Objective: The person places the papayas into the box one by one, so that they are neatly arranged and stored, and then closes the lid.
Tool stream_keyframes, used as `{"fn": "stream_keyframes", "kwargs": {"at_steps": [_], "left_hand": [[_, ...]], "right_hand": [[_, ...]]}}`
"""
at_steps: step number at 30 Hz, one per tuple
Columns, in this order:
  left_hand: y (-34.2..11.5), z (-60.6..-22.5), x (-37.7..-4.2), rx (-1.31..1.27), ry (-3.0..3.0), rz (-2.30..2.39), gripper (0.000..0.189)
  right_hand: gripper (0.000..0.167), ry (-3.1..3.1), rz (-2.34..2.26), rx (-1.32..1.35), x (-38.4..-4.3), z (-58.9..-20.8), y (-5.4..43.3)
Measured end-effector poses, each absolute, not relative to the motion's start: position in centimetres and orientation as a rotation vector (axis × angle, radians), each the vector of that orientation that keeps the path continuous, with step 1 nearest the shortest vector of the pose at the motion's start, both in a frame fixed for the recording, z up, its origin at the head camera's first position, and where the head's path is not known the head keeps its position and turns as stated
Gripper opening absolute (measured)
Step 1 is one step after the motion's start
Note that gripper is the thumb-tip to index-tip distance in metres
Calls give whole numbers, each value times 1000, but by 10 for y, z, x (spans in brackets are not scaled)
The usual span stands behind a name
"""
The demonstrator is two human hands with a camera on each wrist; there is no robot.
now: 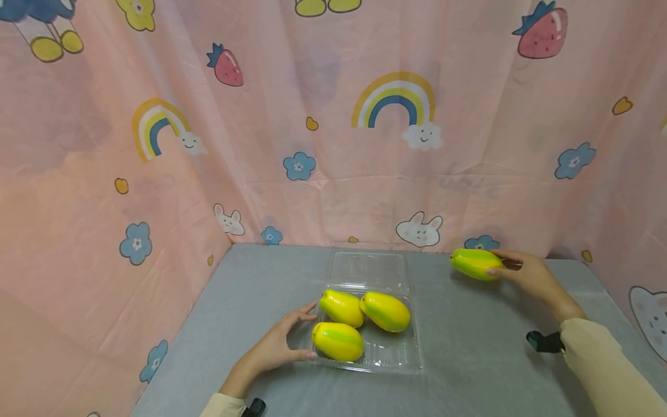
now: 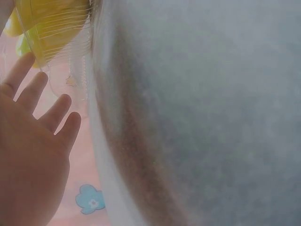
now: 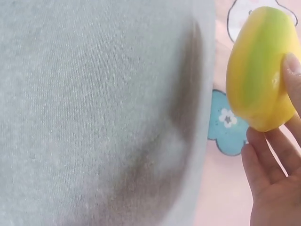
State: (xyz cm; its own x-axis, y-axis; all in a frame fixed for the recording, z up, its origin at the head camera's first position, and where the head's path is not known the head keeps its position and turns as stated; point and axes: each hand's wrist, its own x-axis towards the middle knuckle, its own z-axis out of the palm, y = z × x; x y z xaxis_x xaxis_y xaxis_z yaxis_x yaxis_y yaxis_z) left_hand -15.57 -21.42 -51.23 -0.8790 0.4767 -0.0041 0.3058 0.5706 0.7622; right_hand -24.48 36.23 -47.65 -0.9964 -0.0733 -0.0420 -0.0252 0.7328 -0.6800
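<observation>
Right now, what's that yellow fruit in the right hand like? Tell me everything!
The yellow fruit is a smooth, shiny, papaya-like oval, maybe plastic, with green along its length and a small dark tip. It looks whole. In the head view, the tip points left. It appears held above the far right of the grey table. The right hand holds its other end in its fingers.

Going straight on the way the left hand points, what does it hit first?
Most likely the left side of the clear plastic container, with yellow-green fruits just inside. The left hand is so close that contact is unclear.
</observation>
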Motion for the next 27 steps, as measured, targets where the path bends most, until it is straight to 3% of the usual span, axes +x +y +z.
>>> {"fn": "stream_keyframes", "kwargs": {"at_steps": [27], "left_hand": [[-213, -510, -154, 652, 2587, 1212, 78]], "right_hand": [[70, 2968, -1101, -258, -224, -461, 326]]}}
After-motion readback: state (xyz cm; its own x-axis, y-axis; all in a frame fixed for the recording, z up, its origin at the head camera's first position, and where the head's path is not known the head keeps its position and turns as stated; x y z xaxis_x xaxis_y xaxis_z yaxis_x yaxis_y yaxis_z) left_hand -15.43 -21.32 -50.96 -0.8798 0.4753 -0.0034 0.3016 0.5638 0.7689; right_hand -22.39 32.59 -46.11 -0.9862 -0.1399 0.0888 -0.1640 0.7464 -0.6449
